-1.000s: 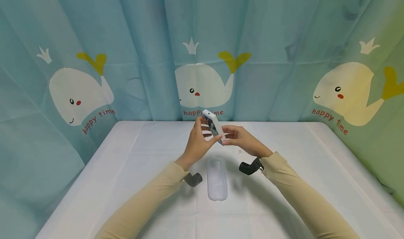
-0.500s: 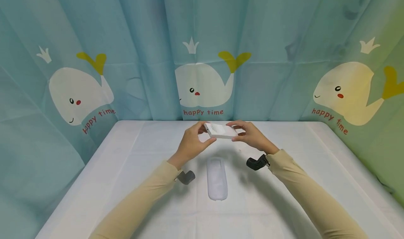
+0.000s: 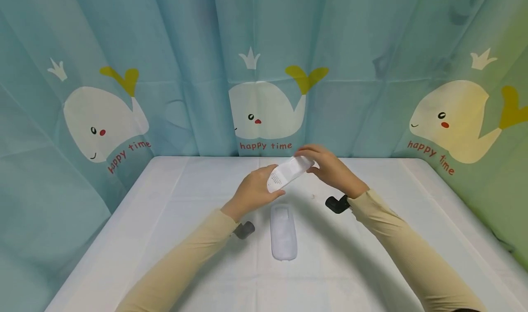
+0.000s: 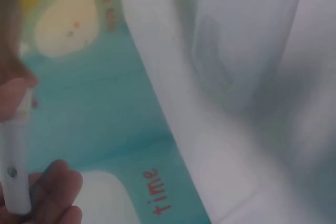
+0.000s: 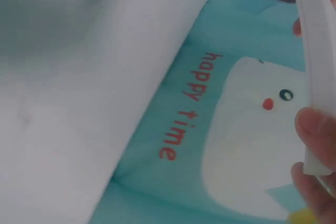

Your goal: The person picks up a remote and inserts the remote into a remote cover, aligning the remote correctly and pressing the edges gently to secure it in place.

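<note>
A slim white box (image 3: 290, 171) with small printed text on its face is held up over the far part of the table, tilted with its right end higher. My left hand (image 3: 251, 190) grips its lower left end, thumb along the near edge. At the upper right end my right hand (image 3: 330, 170) pinches it between fingers and thumb. In the left wrist view the box (image 4: 14, 166) shows a narrow end with a small dark round mark. The right wrist view shows a long white side (image 5: 319, 61). Below lies a translucent, rounded shallow case (image 3: 283, 238) with a rectangular outline near its far end.
A white cloth covers the table (image 3: 198, 238). Behind its far edge hangs a blue-green curtain (image 3: 185, 96) printed with whales. A black wrist camera (image 3: 337, 205) sits under the right wrist, and a dark grey one (image 3: 245, 230) under the left.
The box has turned from steeply tilted, picture side showing, through nearly level, to slanting with its text side up. My right hand has moved right and up. The translucent case has stayed put.
</note>
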`<state>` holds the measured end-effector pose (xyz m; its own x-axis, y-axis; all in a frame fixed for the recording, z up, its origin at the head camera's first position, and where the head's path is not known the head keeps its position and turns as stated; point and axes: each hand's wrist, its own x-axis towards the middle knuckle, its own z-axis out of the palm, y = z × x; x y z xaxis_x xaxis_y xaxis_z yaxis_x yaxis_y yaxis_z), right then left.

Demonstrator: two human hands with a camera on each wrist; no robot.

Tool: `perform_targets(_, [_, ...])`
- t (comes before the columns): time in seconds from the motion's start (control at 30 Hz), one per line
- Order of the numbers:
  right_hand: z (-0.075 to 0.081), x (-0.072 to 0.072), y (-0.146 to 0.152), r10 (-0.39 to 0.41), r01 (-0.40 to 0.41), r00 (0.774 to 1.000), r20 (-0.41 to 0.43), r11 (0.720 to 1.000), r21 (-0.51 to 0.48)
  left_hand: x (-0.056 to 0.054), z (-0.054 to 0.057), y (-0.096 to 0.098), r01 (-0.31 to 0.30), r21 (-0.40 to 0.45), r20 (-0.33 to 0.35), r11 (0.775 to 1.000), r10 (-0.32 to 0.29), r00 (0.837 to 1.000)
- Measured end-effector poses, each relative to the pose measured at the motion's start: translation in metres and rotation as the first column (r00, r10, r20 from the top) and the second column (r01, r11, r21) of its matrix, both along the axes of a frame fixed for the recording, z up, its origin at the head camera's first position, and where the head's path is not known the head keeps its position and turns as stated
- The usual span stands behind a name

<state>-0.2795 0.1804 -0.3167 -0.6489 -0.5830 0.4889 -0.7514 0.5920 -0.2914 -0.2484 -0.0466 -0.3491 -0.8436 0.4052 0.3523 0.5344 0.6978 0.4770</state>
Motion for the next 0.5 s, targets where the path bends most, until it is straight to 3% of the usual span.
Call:
perform_targets(0.13, [0.008, 0.004, -0.006, 0.031, -0.021, 0.991, -0.129, 0.997, 0.074, 0.001, -0.001, 0.002, -0.016, -0.030, -0.069, 0.999, 0.014, 0.998])
perform_targets(0.27, [0.015, 0.007, -0.013, 0.032, 0.010, 0.973, -0.228, 0.984, 0.179, 0.000, -0.004, 0.002, -0.032, -0.007, -0.173, 0.999, 0.030, 0.984])
perform_targets(0.5, [0.026, 0.010, -0.023, 0.092, 0.083, 0.911, -0.402, 0.914, 0.397, 0.000, -0.007, 0.003, -0.030, 0.028, -0.323, 0.999, 0.038, 0.946])
